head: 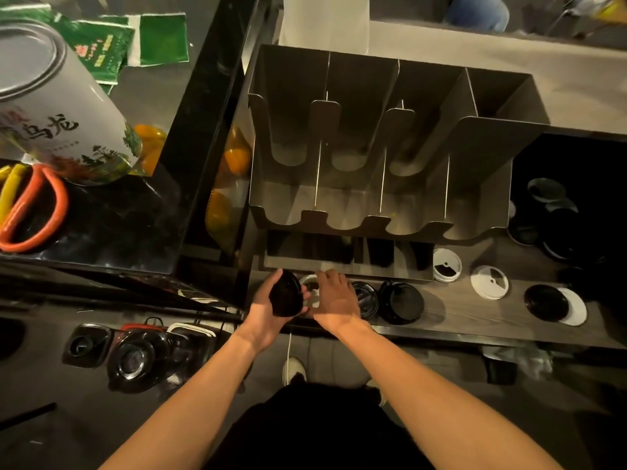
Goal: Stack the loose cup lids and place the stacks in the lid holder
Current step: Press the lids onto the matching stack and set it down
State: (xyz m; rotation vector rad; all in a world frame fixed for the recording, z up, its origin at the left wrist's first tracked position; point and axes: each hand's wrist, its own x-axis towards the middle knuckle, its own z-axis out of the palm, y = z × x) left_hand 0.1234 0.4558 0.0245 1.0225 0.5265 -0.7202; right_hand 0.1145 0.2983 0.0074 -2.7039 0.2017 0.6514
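Cup lids [402, 301], loose, black and white: strung along the wood-grain counter [475, 320] at the foot of the lid holder [488, 137], none yet in it. Lid holder: sheet steel, several upright slots with scooped fronts, all showing bare metal floors. It stands just behind the row, so a finished stack has only a short lift to travel. Two white lids [447, 265] lie singly to the right, with a black-on-white pair [546, 302] beyond them. A dim heap of further lids [549, 218] sits on the dark surface beside the holder's right wall; count not legible. Left hand [266, 303]: fingers and thumb curled round a black lid [285, 295], held tilted off the counter, probably as the base onto which others are gathered. Whether it is one lid or several nested, I cannot tell. Right hand [336, 296]: palm down, fingers fairly straight and close together, gripping nothing, lowered over a white lid [310, 288] just beside the held one; contact is hidden. Stage judged early: gathering.
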